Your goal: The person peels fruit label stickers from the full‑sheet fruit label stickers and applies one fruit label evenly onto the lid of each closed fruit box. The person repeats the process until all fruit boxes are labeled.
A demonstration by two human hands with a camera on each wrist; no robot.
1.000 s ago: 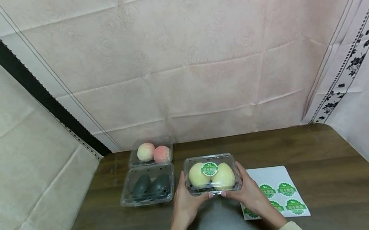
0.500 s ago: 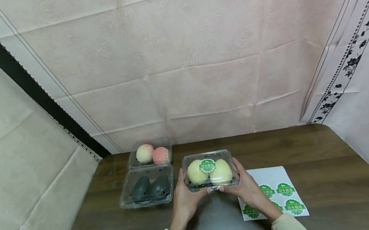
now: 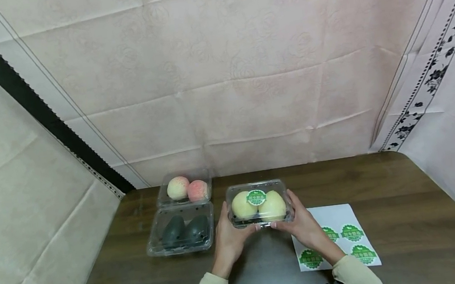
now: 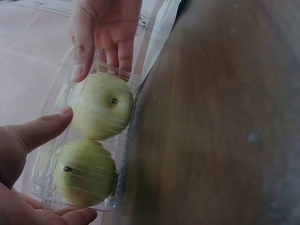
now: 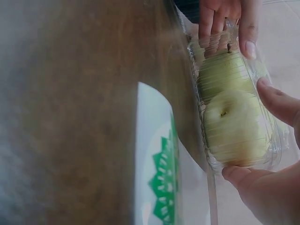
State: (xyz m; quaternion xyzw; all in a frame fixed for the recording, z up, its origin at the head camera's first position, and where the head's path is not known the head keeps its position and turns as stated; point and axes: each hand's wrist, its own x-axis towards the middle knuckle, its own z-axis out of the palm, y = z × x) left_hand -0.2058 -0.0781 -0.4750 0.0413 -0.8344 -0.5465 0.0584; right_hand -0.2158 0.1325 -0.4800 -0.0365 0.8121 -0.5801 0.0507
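Observation:
Both hands hold a closed clear plastic fruit box (image 3: 264, 224) above the middle of the table. Inside lie two pale green, pear-like fruits (image 4: 86, 172), side by side with their stems showing. On the lid sits a round green-and-white sticker (image 3: 256, 197). My left hand (image 3: 229, 240) grips the box's left end, thumb along the near edge and fingers passing beneath. The right end is gripped the same way by my right hand (image 3: 306, 226). In the right wrist view the right thumb (image 5: 276, 101) lies against the box's side.
At left stands an open clear box (image 3: 184, 249); its base contains two dark oval fruits (image 3: 186, 231), and two pink-and-cream peaches (image 3: 188, 188) lie in its far half. A white sheet of green stickers (image 3: 337, 216) lies right, partly under the right forearm. Cloth walls surround the table (image 3: 408, 215).
Both hands have carried the box away from the body, tilting it slightly on the way. More of the forearms and the wrist cameras now shows. The other box and the sheet stay put.

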